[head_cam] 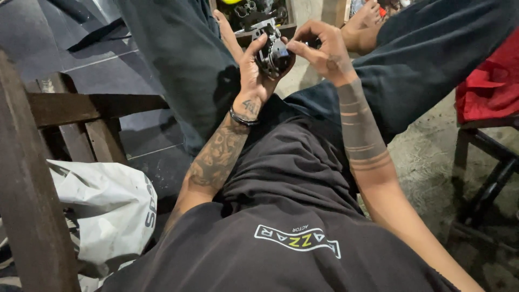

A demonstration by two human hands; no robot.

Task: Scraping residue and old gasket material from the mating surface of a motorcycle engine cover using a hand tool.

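My left hand (246, 62) grips a small dark metal mechanical part (273, 54), round with a shiny face, held up above my lap. My right hand (321, 48) pinches at the part's right edge with thumb and forefinger. Both forearms are tattooed and a black band circles my left wrist. I am seated, in a black shirt and dark trousers, with my legs stretched forward.
A wooden box (254, 19) of dark metal parts sits just beyond my hands. A dark wooden chair frame (59, 108) stands at left with a white plastic bag (102, 205) below it. A stool with red cloth (489, 81) stands at right. Concrete floor (432, 157) lies below.
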